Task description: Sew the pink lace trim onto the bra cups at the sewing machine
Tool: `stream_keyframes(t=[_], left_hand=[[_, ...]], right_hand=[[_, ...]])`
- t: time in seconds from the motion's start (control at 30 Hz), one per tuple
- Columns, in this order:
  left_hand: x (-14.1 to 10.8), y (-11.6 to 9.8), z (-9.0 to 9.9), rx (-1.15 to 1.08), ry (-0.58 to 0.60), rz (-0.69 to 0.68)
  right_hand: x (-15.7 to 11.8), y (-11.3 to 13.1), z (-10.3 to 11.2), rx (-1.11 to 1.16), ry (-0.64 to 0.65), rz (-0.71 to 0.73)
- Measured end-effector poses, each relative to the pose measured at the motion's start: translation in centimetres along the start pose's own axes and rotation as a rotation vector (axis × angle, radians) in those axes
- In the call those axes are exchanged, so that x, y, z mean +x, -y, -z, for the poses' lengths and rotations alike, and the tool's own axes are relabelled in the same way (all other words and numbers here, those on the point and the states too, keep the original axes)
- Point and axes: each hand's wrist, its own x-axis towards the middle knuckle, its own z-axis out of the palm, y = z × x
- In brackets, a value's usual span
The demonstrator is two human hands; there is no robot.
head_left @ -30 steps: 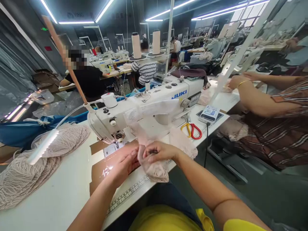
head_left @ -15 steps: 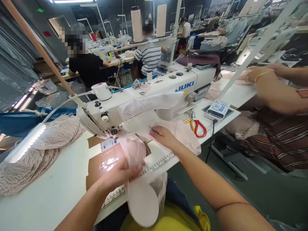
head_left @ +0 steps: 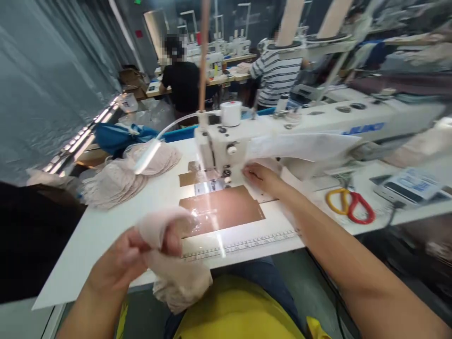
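Observation:
My left hand [head_left: 122, 261] is closed round a pale pink fabric piece [head_left: 155, 226], lifted over the front left of the table. Part of it curls above the fingers and a crumpled part [head_left: 181, 282] hangs below the table edge. My right hand [head_left: 263, 179] rests under the arm of a white sewing machine [head_left: 231, 146], to the right of the needle area. A thin dark pointed tool [head_left: 254, 175] shows in its fingers; blur hides its exact kind. Behind that hand lies pale fabric [head_left: 293, 176], partly covered by the hand and forearm.
Brown tape patches [head_left: 226, 209] and a printed ruler [head_left: 243, 244] mark the white table [head_left: 116, 240]. Stacked pale fabric pieces [head_left: 113, 183] lie at the left. Scissors with red and yellow handles [head_left: 360, 209] and a boxy device [head_left: 409, 186] lie right. People sit at machines beyond.
My left hand has carried the fabric away from the needle area, left and toward me. My right hand has moved in nearer the needle. The view has turned left.

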Motion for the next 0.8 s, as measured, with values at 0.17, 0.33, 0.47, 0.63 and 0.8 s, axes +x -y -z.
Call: stream_keyframes(t=[0.17,0.33,0.47,0.63,0.8], left_hand=[[0.8,1.0,4.6,0.167,-0.362,-0.098],[1.5,3.4,5.8,0.222,-0.261,0.028],[1.3,3.4,5.1,0.2,-0.119,0.019],[1.4,3.9,5.0,0.173,-0.004,-0.001],[1.6,4.9,5.7,0.25,0.069,0.049]], right_hand=[[-4.1,3.1,-1.0,-0.159,0.24,0.009],[-6.3,8.3,-3.6,0.066,0.516,-0.084],[-5.6,12.3,-7.3,0.257,0.658,-0.062],[-4.0,15.0,-11.6,0.481,0.738,-0.044],[-3.5,16.2,-13.7,0.53,0.723,0.01]])
